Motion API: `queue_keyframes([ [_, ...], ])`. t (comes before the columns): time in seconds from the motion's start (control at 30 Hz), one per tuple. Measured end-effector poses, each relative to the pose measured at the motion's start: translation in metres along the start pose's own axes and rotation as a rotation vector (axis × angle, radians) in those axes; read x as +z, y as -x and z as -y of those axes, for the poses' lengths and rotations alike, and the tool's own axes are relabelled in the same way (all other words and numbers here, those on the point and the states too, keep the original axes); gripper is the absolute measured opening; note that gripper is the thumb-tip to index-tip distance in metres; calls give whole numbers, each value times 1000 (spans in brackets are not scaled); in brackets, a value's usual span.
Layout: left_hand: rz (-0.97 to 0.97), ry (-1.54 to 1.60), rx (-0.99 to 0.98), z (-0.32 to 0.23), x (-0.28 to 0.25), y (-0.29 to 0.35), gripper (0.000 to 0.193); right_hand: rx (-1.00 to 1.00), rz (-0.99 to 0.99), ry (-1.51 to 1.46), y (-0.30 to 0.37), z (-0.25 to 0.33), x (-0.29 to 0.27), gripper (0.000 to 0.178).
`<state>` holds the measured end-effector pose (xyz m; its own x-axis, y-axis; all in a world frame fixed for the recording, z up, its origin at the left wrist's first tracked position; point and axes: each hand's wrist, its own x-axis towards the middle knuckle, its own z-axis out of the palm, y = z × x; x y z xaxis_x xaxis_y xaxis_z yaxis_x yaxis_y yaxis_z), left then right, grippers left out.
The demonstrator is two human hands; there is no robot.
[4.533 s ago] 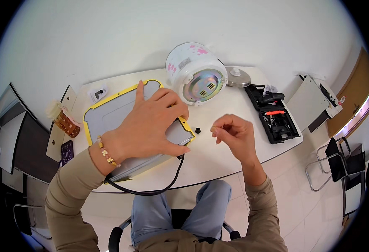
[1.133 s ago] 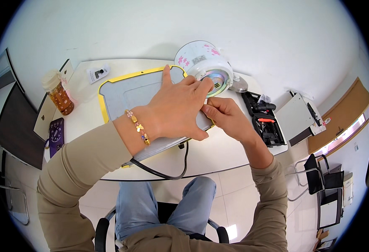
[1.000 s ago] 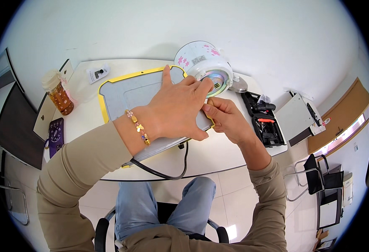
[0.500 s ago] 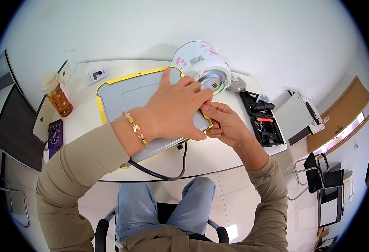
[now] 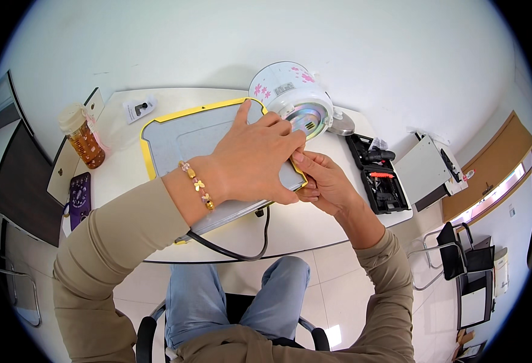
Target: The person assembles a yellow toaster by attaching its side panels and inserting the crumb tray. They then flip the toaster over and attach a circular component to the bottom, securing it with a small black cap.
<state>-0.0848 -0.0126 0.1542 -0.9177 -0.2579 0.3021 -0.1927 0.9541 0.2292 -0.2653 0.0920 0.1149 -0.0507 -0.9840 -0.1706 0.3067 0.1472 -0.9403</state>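
Observation:
A flat grey box [image 5: 184, 136] with a yellow rim lies on the white table in front of me, a black cable [image 5: 233, 256] looping from its near side. My left hand [image 5: 257, 154] is spread palm down across it, fingers apart. Its little finger reaches the far rim and its thumb points to the near right edge. At the right corner my right hand [image 5: 325, 180] is closed, thumb and index finger pinching the yellow rim [image 5: 303, 176]. The left fingertips come close to that pinch. What else may be between the right fingers is hidden.
Behind the box a white pot with pink flowers [image 5: 287, 85] lies tipped, beside a metal lid [image 5: 341, 124]. An open black tool case [image 5: 380, 172] is at the right. A brown bottle [image 5: 84, 139], a purple phone-shaped thing [image 5: 79, 196] and a small plastic packet [image 5: 139, 109] are at the left.
Almost nothing differs; both hands keep their places on the box. The whole picture has shifted very slightly.

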Motion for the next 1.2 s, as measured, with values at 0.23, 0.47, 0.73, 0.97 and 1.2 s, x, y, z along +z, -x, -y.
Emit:
queue_keyframes([
  [0.23,-20,15,10,0,1,0,59,-3,33,-22,-1,-4,-6,25],
  [0.47,8,13,2,-1,-1,0,59,-30,-31,-11,2,-1,7,28],
  [0.73,-11,13,11,0,0,0,57,-245,-18,-79,4,-13,-8,20],
  [0.97,5,35,5,-2,-3,0,57,-739,-215,516,18,-16,-6,17],
  [1.2,-20,19,8,-2,-1,0,58,-952,-227,1095,23,-10,12,26],
])
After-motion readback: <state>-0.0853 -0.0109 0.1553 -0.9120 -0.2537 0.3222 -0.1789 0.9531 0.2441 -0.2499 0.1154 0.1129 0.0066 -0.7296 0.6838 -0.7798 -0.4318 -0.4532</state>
